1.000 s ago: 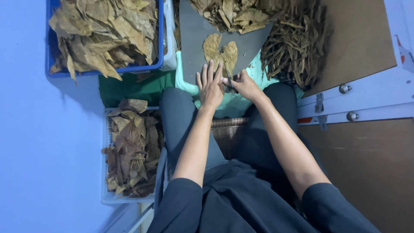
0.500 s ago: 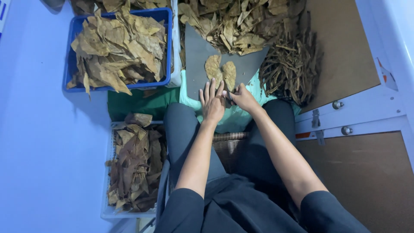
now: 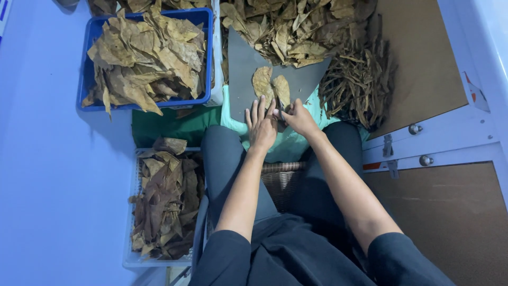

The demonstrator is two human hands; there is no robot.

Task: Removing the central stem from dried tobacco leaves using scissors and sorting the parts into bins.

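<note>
A dried brown leaf (image 3: 271,85) lies spread on a grey board (image 3: 244,63) in front of my knees. My left hand (image 3: 261,127) rests flat on the leaf's near end, fingers apart. Beside it, my right hand (image 3: 299,117) is closed with its fingertips pinching the leaf's lower middle, where the stem runs. Whether it holds a small tool I cannot tell. A green cloth (image 3: 288,145) lies under the board, over my lap.
A blue bin (image 3: 84,79) of flat dried leaves stands at the far left. A white basket (image 3: 132,222) of darker leaves sits at my left side. Loose leaves (image 3: 296,26) are heaped beyond the board, and stems (image 3: 360,79) at the right. A brown panel (image 3: 423,63) stands right.
The view has tilted, so the bins and leaf heap sit lower in frame. Both hands stay on the leaf on the board, almost unmoved.
</note>
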